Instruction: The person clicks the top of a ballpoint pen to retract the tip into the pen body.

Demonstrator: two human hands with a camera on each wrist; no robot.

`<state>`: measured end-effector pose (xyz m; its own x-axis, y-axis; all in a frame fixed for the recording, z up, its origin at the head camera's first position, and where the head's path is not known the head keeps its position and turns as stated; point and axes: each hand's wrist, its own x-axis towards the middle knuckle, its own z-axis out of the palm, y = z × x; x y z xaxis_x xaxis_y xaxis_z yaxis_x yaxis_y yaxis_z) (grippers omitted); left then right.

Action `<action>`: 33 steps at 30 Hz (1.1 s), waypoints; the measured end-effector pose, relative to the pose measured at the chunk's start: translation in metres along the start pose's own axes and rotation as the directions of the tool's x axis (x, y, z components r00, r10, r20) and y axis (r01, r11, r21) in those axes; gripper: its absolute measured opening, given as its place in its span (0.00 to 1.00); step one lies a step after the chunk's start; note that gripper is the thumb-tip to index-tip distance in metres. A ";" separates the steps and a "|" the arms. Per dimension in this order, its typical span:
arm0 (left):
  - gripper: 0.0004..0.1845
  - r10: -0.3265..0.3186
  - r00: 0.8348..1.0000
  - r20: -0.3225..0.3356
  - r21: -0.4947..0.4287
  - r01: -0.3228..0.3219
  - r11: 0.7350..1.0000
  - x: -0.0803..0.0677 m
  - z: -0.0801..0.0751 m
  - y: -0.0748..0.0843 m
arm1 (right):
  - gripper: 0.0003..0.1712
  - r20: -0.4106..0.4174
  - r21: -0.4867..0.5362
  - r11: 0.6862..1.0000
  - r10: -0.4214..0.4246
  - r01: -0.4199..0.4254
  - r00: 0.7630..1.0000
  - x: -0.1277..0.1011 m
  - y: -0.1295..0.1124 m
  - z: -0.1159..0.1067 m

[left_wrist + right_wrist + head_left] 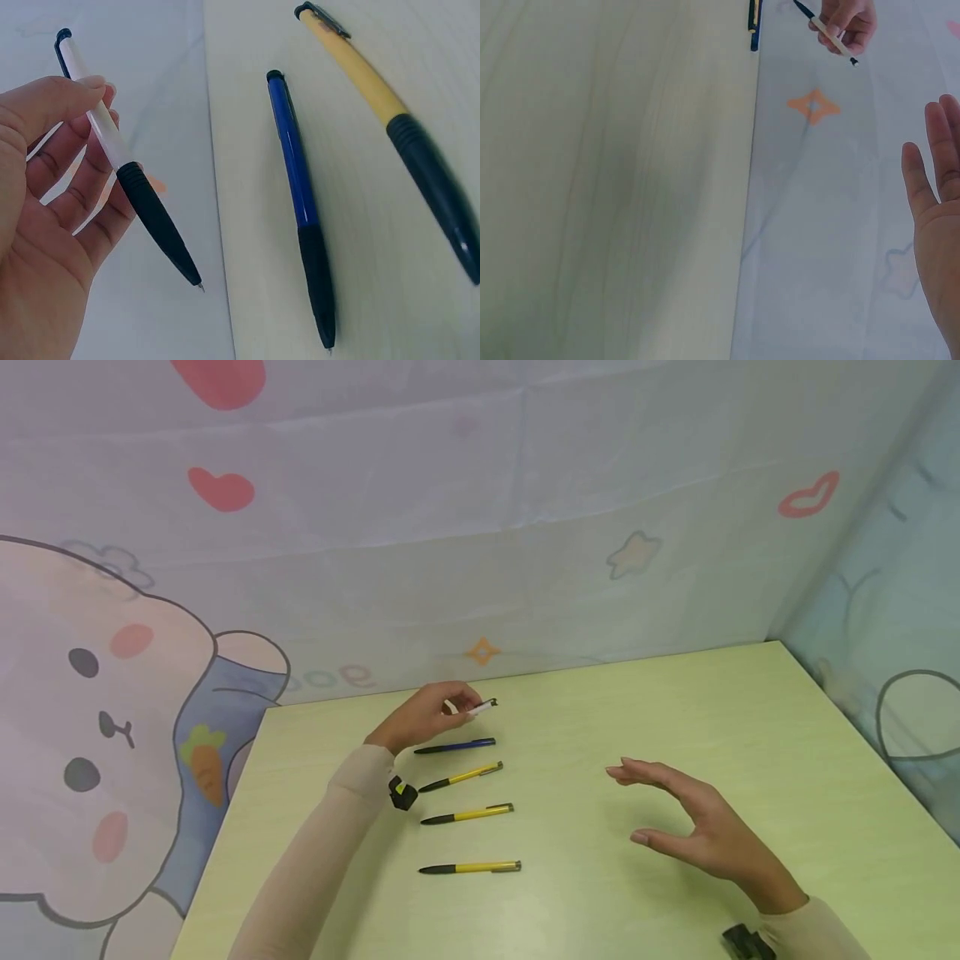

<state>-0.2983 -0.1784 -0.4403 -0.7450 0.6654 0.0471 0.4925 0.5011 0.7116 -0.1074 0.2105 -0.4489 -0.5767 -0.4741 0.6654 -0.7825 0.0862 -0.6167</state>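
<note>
Between thumb and fingertips my left hand (431, 714) pinches a white pen (112, 139) with a black grip and black clip, near the back edge of the table. In the left wrist view its metal tip points down and to the right. Just in front of that hand lies a blue pen (457, 747) with a black grip. My right hand (693, 822) hovers over the right part of the table, fingers extended, thumb apart, holding nothing. In the right wrist view its straight fingers (941, 150) show at the right edge.
Three yellow pens with black grips lie in a column toward the front: the upper one (465, 776), the middle one (468, 814) and the lowest one (471, 867). A printed cloth (420, 602) hangs behind the pale table (570, 727). Each wrist carries a small black camera.
</note>
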 end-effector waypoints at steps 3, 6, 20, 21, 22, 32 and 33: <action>0.10 0.016 1.000 -0.021 -0.005 -0.016 1.000 -0.004 0.000 0.003 | 0.46 -0.002 0.010 1.000 0.004 -0.004 1.000 0.000 -0.001 0.000; 0.11 0.023 0.999 -0.040 0.000 -0.023 1.000 -0.007 -0.001 0.006 | 0.47 -0.001 0.025 1.000 0.008 -0.008 1.000 -0.002 0.004 0.000; 0.11 0.003 0.987 -0.161 -0.151 -0.028 0.988 -0.024 0.003 0.029 | 0.48 0.010 0.016 1.000 0.008 -0.008 1.000 -0.009 0.019 -0.001; 0.11 0.005 0.986 -0.169 -0.161 -0.033 0.986 -0.025 0.003 0.031 | 0.48 0.008 0.018 1.000 0.006 -0.006 1.000 -0.008 0.018 -0.001; 0.12 0.005 0.985 -0.175 -0.169 -0.035 0.985 -0.026 0.003 0.032 | 0.48 0.007 0.018 1.000 0.003 -0.003 1.000 -0.007 0.017 -0.001; 0.13 0.026 0.974 -0.226 -0.239 -0.081 0.968 -0.033 0.007 0.050 | 0.46 -0.003 0.030 0.999 -0.018 0.018 1.000 -0.001 0.013 -0.001; 0.13 0.033 0.972 -0.233 -0.246 -0.092 0.965 -0.034 0.008 0.052 | 0.46 -0.004 0.032 0.999 -0.018 0.018 1.000 0.000 0.013 -0.001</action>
<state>-0.2440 -0.1708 -0.4107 -0.8127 0.5341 0.2329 0.4330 0.2862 0.8548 -0.1176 0.2125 -0.4570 -0.5630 -0.4725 0.6780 -0.7850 0.0493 -0.6175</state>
